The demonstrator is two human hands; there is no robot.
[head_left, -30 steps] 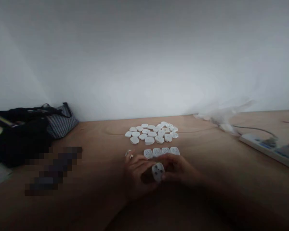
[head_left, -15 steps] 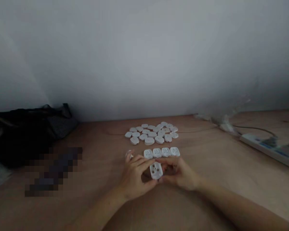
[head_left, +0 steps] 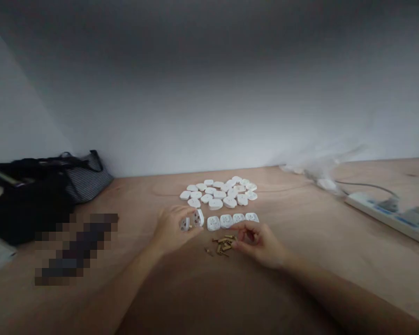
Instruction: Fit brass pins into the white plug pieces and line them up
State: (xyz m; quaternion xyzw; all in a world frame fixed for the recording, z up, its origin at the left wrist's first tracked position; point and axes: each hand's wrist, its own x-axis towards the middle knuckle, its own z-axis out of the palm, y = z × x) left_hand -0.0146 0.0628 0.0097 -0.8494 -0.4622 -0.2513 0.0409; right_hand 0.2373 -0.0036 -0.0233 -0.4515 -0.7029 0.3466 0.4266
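Left hand (head_left: 169,229) has its fingers closed on white plug shell pieces (head_left: 197,217); right hand (head_left: 260,244) is nearer the loose brass pins (head_left: 223,245), which lie just left of its curled fingers, grip unclear, pointing every which way on the worktop (head_left: 300,260), near the row of four plug faces (head_left: 226,221).

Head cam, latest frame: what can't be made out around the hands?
Head view:
- Left hand hides part of the white plastic plug shell.
- Small brass parts: too small to count or identify.
- Right hand: curled fingers hide whether it holds anything.
- Pixelated patch: blur hides what lies there.
- Power strip: cut off by right edge.
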